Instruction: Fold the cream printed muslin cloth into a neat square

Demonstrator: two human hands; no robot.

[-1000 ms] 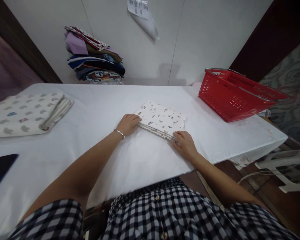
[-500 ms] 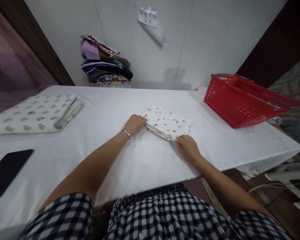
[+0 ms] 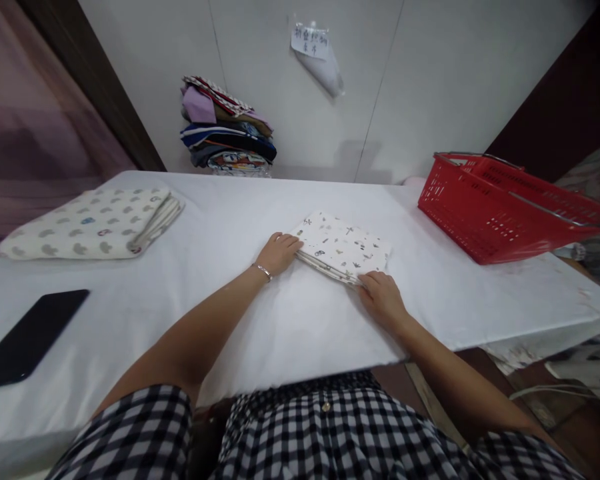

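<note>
A folded white cloth (image 3: pixel 343 245) with small printed figures lies flat at the middle of the table, its layered edge turned towards me. My left hand (image 3: pixel 279 253), with a silver bracelet at the wrist, grips the cloth's left near corner. At the right near corner, my right hand (image 3: pixel 381 297) has its fingers on top and the thumb hidden, closed on the cloth. Off to the left rests a larger folded cloth (image 3: pixel 90 223) with grey mushroom-like shapes; neither hand touches it.
The table (image 3: pixel 300 333) has a white cover. A red plastic basket (image 3: pixel 485 220) tilts at its right end. A black phone-like slab (image 3: pixel 33 337) lies at the left. Several folded fabrics (image 3: pixel 227 130) are stacked against the back wall, below a paper sign (image 3: pixel 310 43).
The whole view has shifted slightly, so everything sits a little further right. Both hands keep their hold on the cloth's corners, and the cloth looks the same.
</note>
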